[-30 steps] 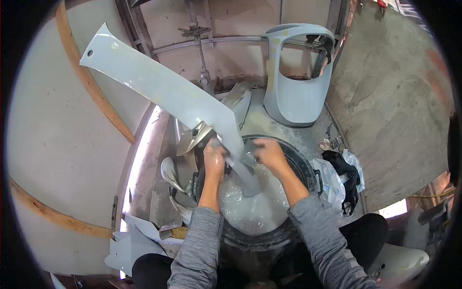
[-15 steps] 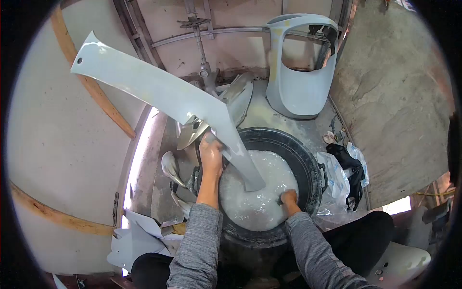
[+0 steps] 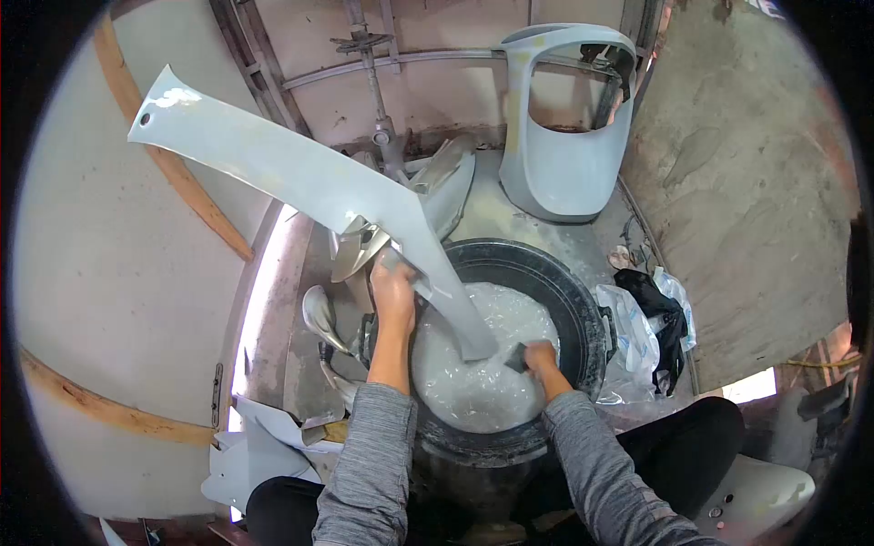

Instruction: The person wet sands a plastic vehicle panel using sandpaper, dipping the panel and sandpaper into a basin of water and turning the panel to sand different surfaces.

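My left hand (image 3: 393,289) is closed on the edge of a long, bent light-grey panel (image 3: 291,170). The panel slants from the upper left down to the cloudy water (image 3: 482,396), and its lower end rests at or in the surface. The water fills part of a black tub (image 3: 583,314) between my knees. Over the water's right side, my right hand (image 3: 541,356) is closed on a small dark grey pad (image 3: 516,358). A gap separates this pad from the panel's lower end.
A large light-grey frame-shaped panel (image 3: 566,168) stands behind the tub. Plastic bags (image 3: 628,346) and a black cloth (image 3: 669,318) lie to the right. Shiny curved parts (image 3: 320,318) lie left of the tub, with more grey pieces (image 3: 244,469) at the lower left.
My right hand has left the panel, dipped low into the water at the right, and now shows the pad above the surface. My left hand keeps its hold; the panel has shifted slightly left.
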Demonstrator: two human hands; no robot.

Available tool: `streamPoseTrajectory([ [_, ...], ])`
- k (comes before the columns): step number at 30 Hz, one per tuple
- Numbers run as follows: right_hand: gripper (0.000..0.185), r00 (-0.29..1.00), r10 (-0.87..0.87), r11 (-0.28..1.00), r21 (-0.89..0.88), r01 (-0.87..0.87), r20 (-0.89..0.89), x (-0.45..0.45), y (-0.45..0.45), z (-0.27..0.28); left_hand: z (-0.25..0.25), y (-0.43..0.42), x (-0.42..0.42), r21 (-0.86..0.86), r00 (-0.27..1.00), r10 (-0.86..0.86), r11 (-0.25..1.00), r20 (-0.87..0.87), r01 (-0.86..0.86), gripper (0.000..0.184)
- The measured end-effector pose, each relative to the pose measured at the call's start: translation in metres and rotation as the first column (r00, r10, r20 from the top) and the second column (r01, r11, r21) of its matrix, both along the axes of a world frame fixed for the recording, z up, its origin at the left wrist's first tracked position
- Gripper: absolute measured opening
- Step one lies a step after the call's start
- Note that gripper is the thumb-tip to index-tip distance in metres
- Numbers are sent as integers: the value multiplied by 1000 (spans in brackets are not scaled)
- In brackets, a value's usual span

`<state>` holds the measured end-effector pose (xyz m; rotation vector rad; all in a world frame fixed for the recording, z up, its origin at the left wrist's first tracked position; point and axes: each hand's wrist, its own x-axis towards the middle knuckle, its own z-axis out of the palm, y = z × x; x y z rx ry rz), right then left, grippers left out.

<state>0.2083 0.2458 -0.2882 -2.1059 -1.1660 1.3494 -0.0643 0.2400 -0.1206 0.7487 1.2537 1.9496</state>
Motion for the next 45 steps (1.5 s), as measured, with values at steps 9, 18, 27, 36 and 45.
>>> streamPoseTrajectory([
  [9,26,879,-58,980,-194,-40,-474,12,18,-14,8,-1,7,-14,996,-45,999,-78,44,41],
  [18,29,671,713,666,493,-560,-200,-94,12,284,9,15,25,14,984,116,993,-136,-115,44],
  [27,31,876,471,699,563,-441,101,-53,28,170,8,15,36,-191,946,189,951,-262,-243,49],
  [36,27,877,202,974,3,-226,436,43,0,-101,-1,1,18,-177,913,-47,984,-406,-28,55],
  [45,21,875,189,969,-60,-240,-445,2,17,80,-10,4,22,-122,852,-31,992,-523,-38,55],
])
